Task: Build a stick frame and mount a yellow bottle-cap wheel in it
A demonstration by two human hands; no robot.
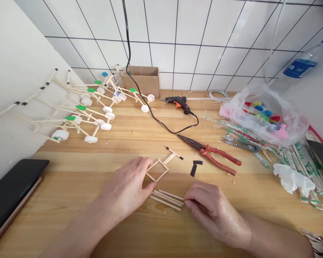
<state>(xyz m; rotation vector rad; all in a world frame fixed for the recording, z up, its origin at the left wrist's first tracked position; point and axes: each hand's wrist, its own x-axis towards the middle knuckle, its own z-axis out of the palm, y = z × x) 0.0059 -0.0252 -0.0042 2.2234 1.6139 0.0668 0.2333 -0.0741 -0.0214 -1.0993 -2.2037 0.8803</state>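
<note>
A small square frame of wooden sticks (163,175) lies on the table, with a T-shaped stick handle (170,156) at its far corner, both ends of the crossbar black. My left hand (130,181) grips the frame's left side between thumb and fingers. Just below it, several loose wooden sticks (167,201) lie side by side. My right hand (208,211) is closed, its pinched fingertips at the right end of the upper loose stick. Two short strips of black tape (193,170) lie beyond the right hand.
Stick-built wheeled models (88,111) stand at the back left, near a cardboard box (146,80). A glue gun (179,103) with its cord, red-handled pliers (211,154), snips (242,144), a bag of bottle caps (266,114) and wrapped chopsticks (298,161) lie right. A phone (13,193) rests left.
</note>
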